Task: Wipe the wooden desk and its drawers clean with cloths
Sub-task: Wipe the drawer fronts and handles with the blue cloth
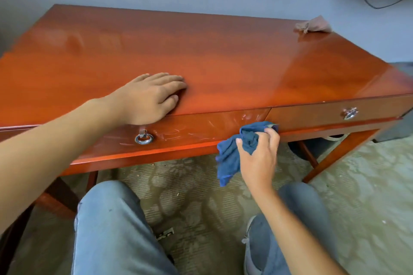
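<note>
head: left hand flat, fingers straight, on desk top near front edge, likely bracing | right hand grips blue cloth bunched against left drawer front, tail hanging down | desk long axis left-right | pink cloth far right corner, idle

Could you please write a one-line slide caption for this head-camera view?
Right hand wipes the drawer front with a blue cloth while the left hand rests on the desk.
</note>
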Tool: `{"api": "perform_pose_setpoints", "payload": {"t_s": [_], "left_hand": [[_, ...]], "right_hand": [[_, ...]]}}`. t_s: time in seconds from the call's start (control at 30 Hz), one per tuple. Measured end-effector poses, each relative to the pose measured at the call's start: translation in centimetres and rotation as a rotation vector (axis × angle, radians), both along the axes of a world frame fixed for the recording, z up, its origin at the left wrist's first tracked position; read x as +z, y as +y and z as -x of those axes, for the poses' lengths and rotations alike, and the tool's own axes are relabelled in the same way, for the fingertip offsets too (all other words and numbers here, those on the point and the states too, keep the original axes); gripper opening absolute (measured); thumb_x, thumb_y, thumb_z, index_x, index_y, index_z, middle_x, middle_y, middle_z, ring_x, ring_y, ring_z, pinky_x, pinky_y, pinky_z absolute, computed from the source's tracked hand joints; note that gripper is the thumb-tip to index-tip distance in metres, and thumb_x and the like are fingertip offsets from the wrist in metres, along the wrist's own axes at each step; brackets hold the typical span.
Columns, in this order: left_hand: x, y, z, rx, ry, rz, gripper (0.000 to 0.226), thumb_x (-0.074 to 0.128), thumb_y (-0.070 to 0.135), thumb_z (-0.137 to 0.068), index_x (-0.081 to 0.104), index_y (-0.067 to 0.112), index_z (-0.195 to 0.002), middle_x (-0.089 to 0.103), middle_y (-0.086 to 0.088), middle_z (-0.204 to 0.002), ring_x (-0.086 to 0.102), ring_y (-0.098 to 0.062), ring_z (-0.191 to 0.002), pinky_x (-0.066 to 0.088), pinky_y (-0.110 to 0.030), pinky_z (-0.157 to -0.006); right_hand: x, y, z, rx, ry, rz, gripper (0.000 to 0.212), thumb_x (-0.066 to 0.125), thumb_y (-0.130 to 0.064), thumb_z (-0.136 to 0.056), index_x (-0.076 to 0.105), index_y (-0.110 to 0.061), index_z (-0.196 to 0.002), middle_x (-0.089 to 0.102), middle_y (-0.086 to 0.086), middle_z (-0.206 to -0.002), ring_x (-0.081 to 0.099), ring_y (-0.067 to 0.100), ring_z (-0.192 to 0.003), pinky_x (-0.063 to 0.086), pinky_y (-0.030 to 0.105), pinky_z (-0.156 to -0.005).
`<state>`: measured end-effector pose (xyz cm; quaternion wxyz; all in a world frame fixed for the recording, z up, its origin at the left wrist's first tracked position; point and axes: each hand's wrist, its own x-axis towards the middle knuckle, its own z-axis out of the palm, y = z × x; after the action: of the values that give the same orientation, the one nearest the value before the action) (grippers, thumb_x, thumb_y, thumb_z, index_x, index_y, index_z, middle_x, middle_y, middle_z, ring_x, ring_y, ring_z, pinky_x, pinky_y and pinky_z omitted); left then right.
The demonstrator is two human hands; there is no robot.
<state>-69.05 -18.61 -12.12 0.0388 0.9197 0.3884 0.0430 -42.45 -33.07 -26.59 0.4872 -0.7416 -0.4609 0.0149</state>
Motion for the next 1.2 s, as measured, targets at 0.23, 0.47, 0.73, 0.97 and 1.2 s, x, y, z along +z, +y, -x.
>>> {"api": "perform_pose_setpoints", "payload": {"t_s": [0.23, 0.47, 0.73, 0.97, 1.2], "left_hand": [[-0.2, 1.2, -8.0, 0.000, 0.057, 0.083, 0.057, 0.015, 0.063, -0.107, 0.010, 0.050, -0.162, 0.003, 0.016, -0.173, -0.002, -0.018, -0.161, -0.004, -0.063, -0.125], [-0.6, 1.2, -7.8, 0.023, 0.022, 0.057, 0.057, 0.016, 0.065, -0.106, 0.013, 0.052, -0.161, 0.006, 0.019, -0.172, 0.000, -0.014, -0.161, -0.002, -0.061, -0.127], [-0.5, 0.6, -7.7, 0.036, 0.015, 0.061, 0.070, 0.008, 0.070, -0.094, 0.014, 0.052, -0.161, 0.006, 0.020, -0.172, 0.001, -0.014, -0.161, 0.000, -0.060, -0.127], [-0.5, 0.5, -7.7, 0.027, 0.035, 0.043, 0.069, 0.006, 0.070, -0.096, 0.011, 0.051, -0.162, 0.005, 0.018, -0.173, 0.001, -0.016, -0.161, 0.001, -0.060, -0.127], [-0.7, 0.6, -7.7, 0.042, 0.022, 0.030, 0.057, 0.016, 0.063, -0.106, 0.013, 0.051, -0.162, 0.006, 0.019, -0.173, 0.001, -0.015, -0.161, 0.001, -0.059, -0.127]], "right_hand": [[4.1, -3.3, -6.2, -0.119, 0.214, 0.057, 0.043, 0.077, -0.034, -0.089, 0.043, -0.029, -0.115, 0.063, -0.011, -0.100, 0.064, 0.018, -0.091, 0.043, 0.031, -0.075], [8.1, 1.9, -5.3, -0.033, 0.262, -0.192, 0.038, 0.064, -0.022, -0.083, 0.041, -0.018, -0.114, 0.044, -0.005, -0.110, 0.050, -0.010, -0.086, 0.046, 0.023, -0.080], [-1.8, -0.3, -0.5, 0.272, -0.194, 0.044, 0.039, 0.072, -0.018, -0.092, 0.055, -0.021, -0.127, 0.037, -0.004, -0.130, 0.048, 0.021, -0.120, 0.046, 0.046, -0.102], [5.2, 0.8, -4.9, -0.106, 0.270, -0.375, 0.037, 0.072, -0.016, -0.089, 0.056, -0.030, -0.120, 0.064, -0.014, -0.115, 0.063, 0.005, -0.105, 0.053, 0.032, -0.090], [-2.8, 1.6, 4.9, 0.191, -0.505, -0.044, 0.043, 0.070, -0.013, -0.081, 0.056, -0.026, -0.120, 0.051, 0.009, -0.112, 0.055, 0.033, -0.100, 0.053, 0.046, -0.073]]}}
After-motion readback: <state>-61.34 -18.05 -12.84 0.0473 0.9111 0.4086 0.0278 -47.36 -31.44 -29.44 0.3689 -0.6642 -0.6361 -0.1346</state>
